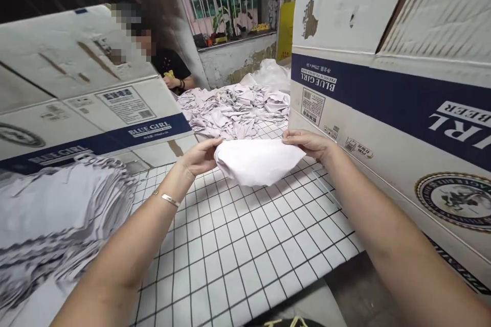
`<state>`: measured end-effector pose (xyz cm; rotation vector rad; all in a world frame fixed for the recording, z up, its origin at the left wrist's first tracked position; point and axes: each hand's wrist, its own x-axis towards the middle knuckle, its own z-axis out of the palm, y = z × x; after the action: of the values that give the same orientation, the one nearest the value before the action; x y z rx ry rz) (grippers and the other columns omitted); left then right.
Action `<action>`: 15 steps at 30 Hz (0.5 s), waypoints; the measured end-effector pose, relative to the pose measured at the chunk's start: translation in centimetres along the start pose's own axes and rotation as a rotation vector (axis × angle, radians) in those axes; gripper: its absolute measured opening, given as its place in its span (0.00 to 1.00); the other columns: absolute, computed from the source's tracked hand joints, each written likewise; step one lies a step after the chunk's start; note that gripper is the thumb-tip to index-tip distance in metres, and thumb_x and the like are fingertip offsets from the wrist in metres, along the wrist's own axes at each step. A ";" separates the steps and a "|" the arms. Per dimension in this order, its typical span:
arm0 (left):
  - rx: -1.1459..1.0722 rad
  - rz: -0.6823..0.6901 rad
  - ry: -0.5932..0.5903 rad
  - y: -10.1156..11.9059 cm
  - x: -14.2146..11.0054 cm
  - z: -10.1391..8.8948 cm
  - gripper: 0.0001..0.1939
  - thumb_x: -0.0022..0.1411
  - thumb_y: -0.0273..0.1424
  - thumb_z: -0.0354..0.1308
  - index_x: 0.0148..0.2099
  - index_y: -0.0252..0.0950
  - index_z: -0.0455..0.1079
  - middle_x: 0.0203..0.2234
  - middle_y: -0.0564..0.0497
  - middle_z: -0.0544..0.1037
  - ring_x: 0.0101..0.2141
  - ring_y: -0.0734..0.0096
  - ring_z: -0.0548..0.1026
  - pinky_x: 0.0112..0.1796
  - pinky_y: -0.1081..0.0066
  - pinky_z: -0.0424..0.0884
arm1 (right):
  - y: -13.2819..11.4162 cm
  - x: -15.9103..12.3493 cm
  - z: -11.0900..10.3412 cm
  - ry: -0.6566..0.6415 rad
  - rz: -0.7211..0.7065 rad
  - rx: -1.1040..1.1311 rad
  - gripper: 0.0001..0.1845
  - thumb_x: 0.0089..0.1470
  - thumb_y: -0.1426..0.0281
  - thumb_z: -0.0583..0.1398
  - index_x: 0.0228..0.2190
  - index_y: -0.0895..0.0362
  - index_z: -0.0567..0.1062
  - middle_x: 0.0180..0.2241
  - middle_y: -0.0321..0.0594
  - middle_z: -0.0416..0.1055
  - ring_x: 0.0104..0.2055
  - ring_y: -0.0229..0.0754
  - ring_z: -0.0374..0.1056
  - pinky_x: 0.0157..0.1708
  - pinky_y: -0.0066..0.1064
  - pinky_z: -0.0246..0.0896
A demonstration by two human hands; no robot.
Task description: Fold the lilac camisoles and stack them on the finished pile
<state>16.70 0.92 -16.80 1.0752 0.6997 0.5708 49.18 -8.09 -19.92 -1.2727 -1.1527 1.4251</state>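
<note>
A pale pinkish-white piece of fabric (261, 163) is stretched between my two hands, above the checked tabletop (245, 245). My left hand (202, 156) pinches its left upper corner, thumb on top. At the opposite end, my right hand (307, 143) grips the upper right edge between thumb and fingers. The lower edge of the fabric hangs loose in a curve. Beyond it lies a heap of crumpled fabric pieces (233, 107) in the same pale colour. To my left, flat pieces are stacked in a thick pile (57, 204).
A cardboard box wall (76, 97) stands at the left and a large box (345, 97) at the right, both flanking the table. Behind the left one sits a person in a black top (172, 64), a hand holding something yellow. A barred window (218, 0) is at the back.
</note>
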 end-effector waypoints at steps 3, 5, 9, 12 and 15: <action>0.051 -0.120 -0.030 -0.7 -3.7 -1.5 0.12 0.50 0.34 0.68 0.35 0.32 0.74 0.28 0.49 0.78 0.29 0.70 0.74 0.33 0.71 0.68 | 0.9 -0.5 1.6 0.280 -0.041 -0.335 0.14 0.40 0.69 0.69 0.30 0.59 0.72 0.27 0.36 0.69 0.28 0.35 0.63 0.27 0.25 0.58; 0.135 -0.199 0.040 -2.7 -5.1 -2.9 0.13 0.49 0.35 0.69 0.33 0.31 0.73 0.25 0.50 0.76 0.26 0.72 0.72 0.30 0.72 0.67 | 1.9 -1.0 3.5 0.457 -0.112 -0.535 0.12 0.41 0.71 0.68 0.29 0.58 0.72 0.29 0.37 0.70 0.31 0.37 0.64 0.32 0.28 0.60; 0.295 -0.246 0.090 -5.8 -7.0 -3.8 0.16 0.47 0.38 0.70 0.26 0.32 0.70 0.18 0.53 0.69 0.20 0.77 0.64 0.24 0.74 0.61 | 2.2 -2.6 9.0 0.258 -0.220 -0.548 0.13 0.44 0.68 0.67 0.34 0.57 0.74 0.39 0.41 0.73 0.41 0.42 0.68 0.45 0.38 0.63; 0.472 -0.048 -0.087 -3.8 -8.1 -1.1 0.17 0.51 0.39 0.68 0.22 0.32 0.70 0.18 0.54 0.67 0.22 0.78 0.64 0.26 0.74 0.61 | -0.3 -3.0 13.7 -0.177 -0.315 -0.368 0.27 0.41 0.70 0.70 0.45 0.54 0.72 0.44 0.41 0.73 0.48 0.43 0.69 0.49 0.37 0.64; 0.570 0.172 -0.144 0.6 -9.1 2.3 0.13 0.54 0.37 0.66 0.26 0.31 0.75 0.23 0.51 0.72 0.28 0.74 0.69 0.33 0.73 0.65 | -5.0 -2.6 16.4 -0.447 -0.252 -0.294 0.30 0.38 0.72 0.71 0.46 0.56 0.73 0.36 0.38 0.75 0.38 0.40 0.72 0.38 0.32 0.70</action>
<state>12.40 -6.80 -13.41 1.7035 0.6626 0.4417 33.18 -11.04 -13.78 -0.9746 -1.8110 1.4217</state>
